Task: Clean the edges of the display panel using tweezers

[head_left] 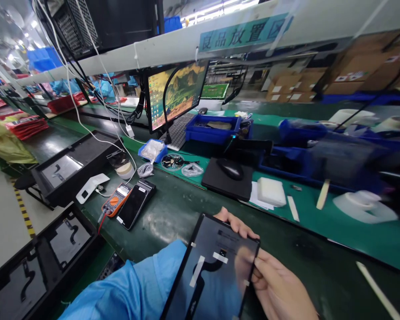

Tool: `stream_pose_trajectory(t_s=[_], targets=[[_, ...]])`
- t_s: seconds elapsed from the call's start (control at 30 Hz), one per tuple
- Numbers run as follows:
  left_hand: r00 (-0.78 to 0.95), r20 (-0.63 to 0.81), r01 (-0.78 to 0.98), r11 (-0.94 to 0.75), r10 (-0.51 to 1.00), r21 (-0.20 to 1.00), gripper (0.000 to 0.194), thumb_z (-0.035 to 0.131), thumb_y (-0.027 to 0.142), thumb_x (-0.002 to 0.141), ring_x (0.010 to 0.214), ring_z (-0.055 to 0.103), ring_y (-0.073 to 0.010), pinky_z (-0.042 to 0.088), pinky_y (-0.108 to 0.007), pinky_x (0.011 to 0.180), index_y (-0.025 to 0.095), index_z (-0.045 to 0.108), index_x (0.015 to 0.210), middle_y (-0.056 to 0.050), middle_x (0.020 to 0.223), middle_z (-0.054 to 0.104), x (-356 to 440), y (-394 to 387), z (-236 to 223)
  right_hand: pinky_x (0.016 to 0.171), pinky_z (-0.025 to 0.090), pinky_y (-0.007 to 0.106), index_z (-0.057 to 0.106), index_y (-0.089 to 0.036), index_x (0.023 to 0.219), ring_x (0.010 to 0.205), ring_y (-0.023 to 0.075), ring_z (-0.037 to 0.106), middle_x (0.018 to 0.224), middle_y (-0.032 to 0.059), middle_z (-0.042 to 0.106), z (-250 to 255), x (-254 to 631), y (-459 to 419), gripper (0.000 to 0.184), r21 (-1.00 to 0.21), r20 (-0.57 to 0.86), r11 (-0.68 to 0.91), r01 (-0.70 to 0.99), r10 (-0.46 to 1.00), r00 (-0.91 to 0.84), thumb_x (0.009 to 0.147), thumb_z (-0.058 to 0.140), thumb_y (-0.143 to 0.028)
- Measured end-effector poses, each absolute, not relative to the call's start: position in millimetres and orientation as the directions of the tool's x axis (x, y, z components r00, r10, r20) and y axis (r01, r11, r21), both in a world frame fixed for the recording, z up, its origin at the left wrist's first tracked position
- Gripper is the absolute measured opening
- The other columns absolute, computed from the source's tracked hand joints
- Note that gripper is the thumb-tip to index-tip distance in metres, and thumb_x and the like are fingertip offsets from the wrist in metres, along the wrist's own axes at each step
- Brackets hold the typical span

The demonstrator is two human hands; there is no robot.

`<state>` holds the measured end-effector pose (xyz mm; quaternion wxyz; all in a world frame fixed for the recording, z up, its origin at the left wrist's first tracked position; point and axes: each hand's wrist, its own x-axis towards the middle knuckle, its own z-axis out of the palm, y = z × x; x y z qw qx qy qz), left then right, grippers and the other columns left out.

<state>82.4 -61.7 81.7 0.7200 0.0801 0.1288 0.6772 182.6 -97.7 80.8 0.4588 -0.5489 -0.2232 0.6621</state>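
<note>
A dark, glossy display panel (216, 275) with a black flex cable and white tape strips on its back is tilted up in front of me. My left hand (236, 223) reaches behind it from the blue sleeve, its fingers curled over the far edge; its palm is hidden. My right hand (280, 282) pinches the right edge between thumb and fingers. The panel's lower end runs out of the picture. To the left on the bench lie an orange multimeter (115, 201) and a black-screened device (133, 206) with small white labels.
Black foam trays (42, 249) with similar panels stand at left. Behind are a monitor (176, 95), a mouse (230, 169) on a black pad, blue bins (213, 129) and a white foam block (271, 192). Pale flat sticks (378, 289) lie at right. Cables hang from the overhead shelf.
</note>
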Motion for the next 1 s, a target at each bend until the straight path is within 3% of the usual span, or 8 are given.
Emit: stream_pose_trajectory(t_s=[0.13,0.3,0.47,0.67,1.0], targets=[[0.072,-0.073,-0.959,0.089,0.995,0.269,0.041,0.070,0.044,0.082,0.064,0.063,-0.0173,0.054,-0.031,0.075,0.014,0.063,0.055,-0.005,0.058,0.053,84.3,-60.9,79.2,0.049,0.051,0.025,0.076,-0.016,0.072,0.056,0.0163,0.057,0.066,0.0059,0.068,75.4,184.0,-98.7,0.032,-0.837,-0.452,-0.421,-0.350,0.892,0.009,0.049,0.088,-0.035],[0.056,-0.131,-0.960,0.089,0.990,0.264,0.055,0.039,0.033,0.099,0.059,0.059,-0.0154,0.055,-0.030,0.071,0.015,0.058,0.052,-0.005,0.055,0.047,87.1,-60.8,84.5,0.055,0.052,0.029,0.075,-0.016,0.077,0.060,0.0190,0.062,0.068,0.0062,0.070,80.9,181.7,-100.3,0.027,-0.837,-0.420,-0.409,-0.364,0.906,-0.055,0.057,0.084,-0.032],[0.053,-0.169,-0.945,0.104,0.984,0.310,0.064,0.022,0.032,0.103,0.057,0.058,-0.0146,0.055,-0.031,0.070,0.016,0.054,0.050,-0.004,0.053,0.045,87.0,-57.4,84.0,0.054,0.046,0.025,0.071,-0.017,0.073,0.059,0.0162,0.059,0.067,0.0049,0.069,84.1,178.3,-100.2,0.022,-0.832,-0.394,-0.386,-0.399,0.917,-0.065,0.059,0.079,-0.031],[0.061,-0.177,-0.920,0.125,0.982,0.372,0.064,0.021,0.032,0.103,0.059,0.058,-0.0150,0.054,-0.032,0.070,0.015,0.053,0.051,-0.003,0.054,0.046,84.9,-58.1,80.9,0.050,0.038,0.024,0.067,-0.018,0.069,0.052,0.0124,0.048,0.056,-0.0017,0.057,75.9,179.9,-101.1,0.012,-0.824,-0.414,-0.397,-0.404,0.909,-0.047,0.062,0.069,-0.027],[0.147,-0.126,-0.875,0.188,0.981,0.447,0.069,0.016,0.034,0.104,0.065,0.061,-0.0156,0.056,-0.034,0.076,0.015,0.056,0.052,-0.004,0.056,0.049,76.6,-55.6,79.3,0.049,0.033,0.025,0.066,-0.018,0.072,0.052,0.0107,0.042,0.059,-0.0030,0.056,70.6,184.3,-101.8,0.012,-0.856,-0.394,-0.375,-0.355,0.919,-0.022,0.063,0.062,-0.026]])
